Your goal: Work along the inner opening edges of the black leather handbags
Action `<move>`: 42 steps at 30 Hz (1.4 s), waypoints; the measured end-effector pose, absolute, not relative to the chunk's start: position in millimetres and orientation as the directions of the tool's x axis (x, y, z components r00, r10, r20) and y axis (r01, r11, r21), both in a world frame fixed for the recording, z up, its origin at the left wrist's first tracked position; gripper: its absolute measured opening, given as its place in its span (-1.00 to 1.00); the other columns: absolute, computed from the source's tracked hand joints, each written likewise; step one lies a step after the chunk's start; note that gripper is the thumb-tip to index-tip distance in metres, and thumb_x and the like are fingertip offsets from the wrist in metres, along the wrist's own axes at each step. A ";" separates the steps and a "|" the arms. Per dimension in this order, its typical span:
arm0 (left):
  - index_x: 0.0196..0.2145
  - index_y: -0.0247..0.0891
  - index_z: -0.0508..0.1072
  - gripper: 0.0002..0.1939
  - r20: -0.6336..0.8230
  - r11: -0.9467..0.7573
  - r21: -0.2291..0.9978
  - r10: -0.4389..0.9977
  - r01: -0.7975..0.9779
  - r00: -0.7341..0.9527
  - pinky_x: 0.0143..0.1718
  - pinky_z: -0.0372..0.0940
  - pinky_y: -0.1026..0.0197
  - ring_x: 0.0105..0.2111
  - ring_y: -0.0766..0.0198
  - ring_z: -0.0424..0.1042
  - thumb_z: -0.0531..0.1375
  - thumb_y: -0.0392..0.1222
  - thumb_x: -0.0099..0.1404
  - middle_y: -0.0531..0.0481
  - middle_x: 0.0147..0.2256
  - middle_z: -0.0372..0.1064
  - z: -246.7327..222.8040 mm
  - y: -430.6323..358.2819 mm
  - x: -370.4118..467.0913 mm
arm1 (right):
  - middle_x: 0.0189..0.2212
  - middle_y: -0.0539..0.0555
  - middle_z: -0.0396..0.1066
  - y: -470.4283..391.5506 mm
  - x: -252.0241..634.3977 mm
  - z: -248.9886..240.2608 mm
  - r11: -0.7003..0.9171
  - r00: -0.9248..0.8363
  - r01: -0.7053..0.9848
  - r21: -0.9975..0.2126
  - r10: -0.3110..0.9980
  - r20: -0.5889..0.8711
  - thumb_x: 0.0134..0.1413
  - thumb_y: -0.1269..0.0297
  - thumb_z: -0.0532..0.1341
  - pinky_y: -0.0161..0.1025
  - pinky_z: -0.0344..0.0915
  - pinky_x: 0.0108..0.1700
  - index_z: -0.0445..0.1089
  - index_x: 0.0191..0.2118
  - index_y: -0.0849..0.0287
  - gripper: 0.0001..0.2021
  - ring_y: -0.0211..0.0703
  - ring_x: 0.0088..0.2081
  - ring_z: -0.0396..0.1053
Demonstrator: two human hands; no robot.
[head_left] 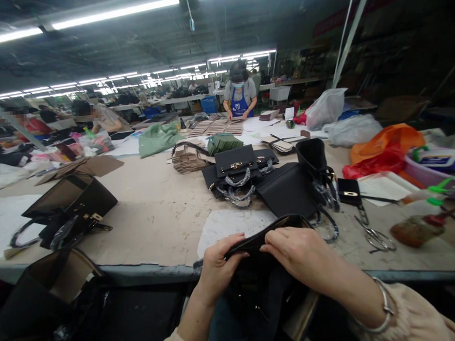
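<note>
A black handbag [255, 288] is held at the table's front edge, its upper rim pinched in both my hands. My left hand [222, 259] grips the rim's left end between thumb and fingers. Farther right along the same rim, my right hand [299, 254] is closed on the edge, knuckles up. The bag's lower part hangs in shadow over my lap. Just beyond, a black handbag [287, 189] lies on the table, and several more black bags [235, 165] with plastic-wrapped handles are piled behind it.
An open black bag [77, 202] stands on the left. To the right lie scissors [374, 235], bottles with green nozzles [418, 227], a purple basin [446, 176] and an orange bag [389, 141]. Stacked brown pieces [187, 157] sit mid-table. A person in a blue apron [240, 104] works opposite.
</note>
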State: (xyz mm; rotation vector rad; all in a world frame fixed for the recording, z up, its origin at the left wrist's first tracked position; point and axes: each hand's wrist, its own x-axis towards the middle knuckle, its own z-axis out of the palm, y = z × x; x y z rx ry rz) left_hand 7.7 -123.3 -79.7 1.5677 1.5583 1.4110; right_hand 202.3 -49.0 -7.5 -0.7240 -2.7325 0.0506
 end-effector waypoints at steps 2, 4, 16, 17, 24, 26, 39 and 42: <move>-0.14 -0.20 0.51 -0.74 0.325 -0.231 0.887 0.928 0.400 -0.184 0.05 0.30 0.13 -0.07 0.19 0.45 0.23 -0.28 0.17 -0.04 -0.09 0.48 -80.5 -122.2 8.9 | -0.48 -0.01 0.38 -48.3 202.5 -7.6 0.861 -0.808 0.498 -0.104 0.504 0.307 0.22 0.31 0.10 -0.28 0.03 -0.40 0.26 -0.39 0.14 -0.86 -0.23 -0.43 0.32; -0.14 -0.21 0.51 -0.75 0.330 -0.238 0.882 0.928 0.406 -0.174 0.05 0.30 0.13 -0.07 0.20 0.44 0.21 -0.26 0.20 -0.05 -0.09 0.48 -80.5 -121.6 10.4 | -0.49 0.00 0.38 -47.3 202.0 -7.8 0.849 -0.789 0.521 -0.094 0.520 0.326 0.21 0.30 0.11 -0.28 0.02 -0.41 0.27 -0.40 0.15 -0.85 -0.23 -0.44 0.32; -0.18 -0.19 0.53 -0.79 0.307 -0.199 0.898 0.922 0.393 -0.234 0.05 0.30 0.10 -0.07 0.17 0.44 0.16 -0.24 0.24 -0.04 -0.12 0.49 -78.6 -122.5 19.5 | -0.52 -0.04 0.38 -46.8 198.9 -5.7 0.809 -0.746 0.576 -0.119 0.580 0.327 0.20 0.28 0.13 -0.28 0.00 -0.43 0.26 -0.44 0.14 -0.82 -0.26 -0.47 0.34; -0.18 -0.19 0.53 -0.79 0.309 -0.198 0.899 0.919 0.392 -0.244 0.05 0.30 0.10 -0.08 0.17 0.45 0.16 -0.24 0.24 -0.04 -0.12 0.50 -79.0 -122.7 20.3 | -0.52 -0.04 0.38 -46.8 199.2 -5.8 0.808 -0.746 0.576 -0.124 0.581 0.325 0.20 0.28 0.13 -0.28 0.01 -0.43 0.26 -0.44 0.14 -0.82 -0.26 -0.46 0.34; -0.16 -0.18 0.52 -0.78 0.312 -0.181 0.894 0.908 0.409 -0.281 0.04 0.31 0.08 -0.08 0.16 0.45 0.15 -0.21 0.25 -0.04 -0.11 0.49 -83.8 -124.9 24.4 | -0.50 -0.03 0.41 -47.7 199.8 -5.7 0.787 -0.729 0.602 -0.133 0.610 0.312 0.18 0.26 0.15 -0.28 0.03 -0.43 0.28 -0.43 0.15 -0.82 -0.24 -0.44 0.37; -0.15 -0.18 0.52 -0.77 0.290 -0.166 0.901 0.917 0.400 -0.272 0.06 0.30 0.09 -0.06 0.17 0.44 0.14 -0.19 0.26 -0.04 -0.11 0.49 -84.0 -125.4 24.7 | -0.51 -0.03 0.41 -48.1 200.1 -5.1 0.783 -0.727 0.609 -0.125 0.614 0.308 0.17 0.26 0.16 -0.28 0.02 -0.43 0.28 -0.43 0.15 -0.83 -0.23 -0.45 0.37; -0.10 -0.18 0.51 -0.70 0.169 -0.081 0.942 0.952 0.326 -0.255 0.11 0.24 0.10 -0.01 0.13 0.40 0.14 -0.08 0.27 -0.03 -0.06 0.46 -77.3 -124.0 17.0 | -0.48 -0.01 0.42 -42.2 204.2 -6.9 0.759 -0.704 0.627 -0.176 0.649 0.289 0.18 0.24 0.15 -0.28 0.06 -0.41 0.31 -0.40 0.17 -0.84 -0.25 -0.44 0.36; -0.12 -0.18 0.52 -0.71 0.168 -0.071 0.942 0.946 0.327 -0.278 0.09 0.26 0.09 -0.03 0.11 0.42 0.16 -0.06 0.25 -0.03 -0.09 0.48 -79.0 -122.8 17.7 | -0.46 -0.01 0.42 -41.6 204.9 -5.6 0.758 -0.701 0.629 -0.173 0.649 0.296 0.18 0.23 0.15 -0.28 0.07 -0.40 0.31 -0.38 0.16 -0.85 -0.24 -0.42 0.37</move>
